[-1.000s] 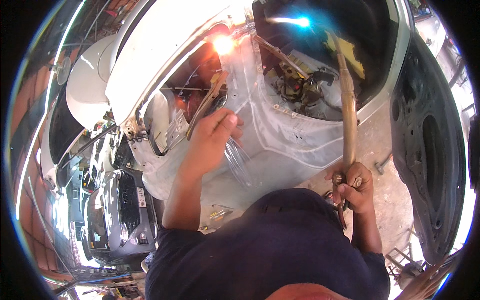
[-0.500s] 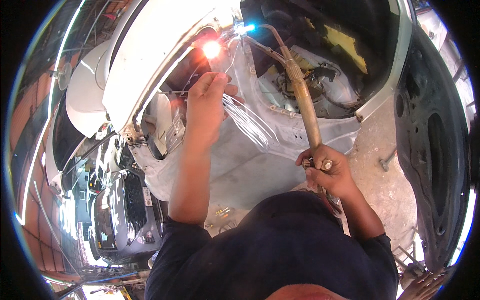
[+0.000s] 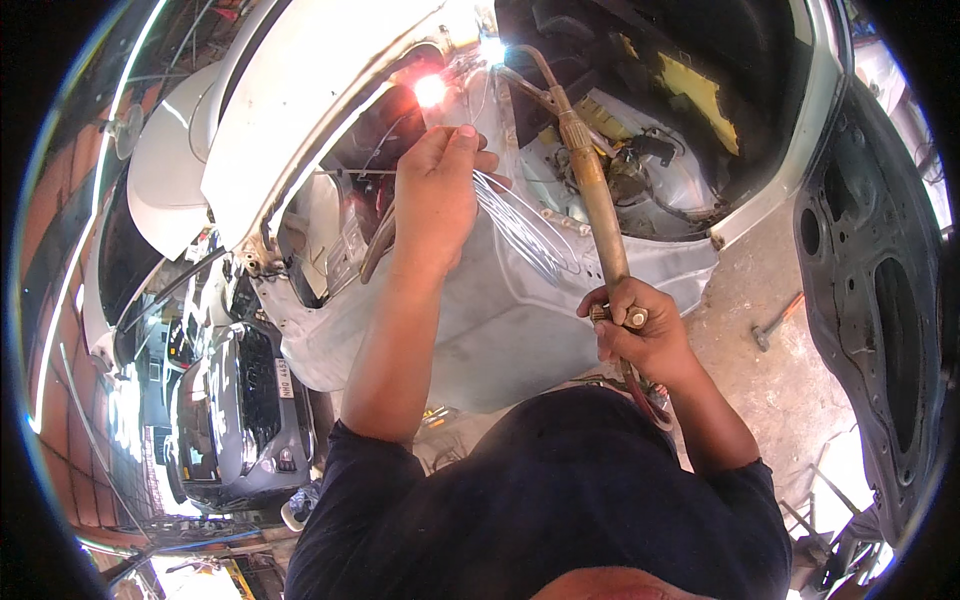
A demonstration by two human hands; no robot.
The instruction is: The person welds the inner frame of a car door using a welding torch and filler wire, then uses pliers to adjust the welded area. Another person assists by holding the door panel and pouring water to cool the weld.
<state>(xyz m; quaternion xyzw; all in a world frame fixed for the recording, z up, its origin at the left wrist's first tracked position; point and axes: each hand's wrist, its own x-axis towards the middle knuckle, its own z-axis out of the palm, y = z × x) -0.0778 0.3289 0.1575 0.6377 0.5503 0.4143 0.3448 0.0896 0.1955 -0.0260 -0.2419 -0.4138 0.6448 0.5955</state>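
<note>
our left hand (image 3: pixel 440 185) gripped a bundle of thin pale wire (image 3: pixel 522 228), which fanned out to its right; our right hand (image 3: pixel 645 325) clasped a brass torch (image 3: pixel 598 200) at its lower end, with a bright flame (image 3: pixel 492 51) at the white car body (image 3: pixel 320 90).

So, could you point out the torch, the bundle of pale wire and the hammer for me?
Torch (image 3: pixel 598 205): head view, on the middle of its brass-coloured handle.
Bundle of pale wire (image 3: pixel 524 232): head view, on its loose strands.
Hammer (image 3: pixel 781 318): head view, on its handle.
</note>
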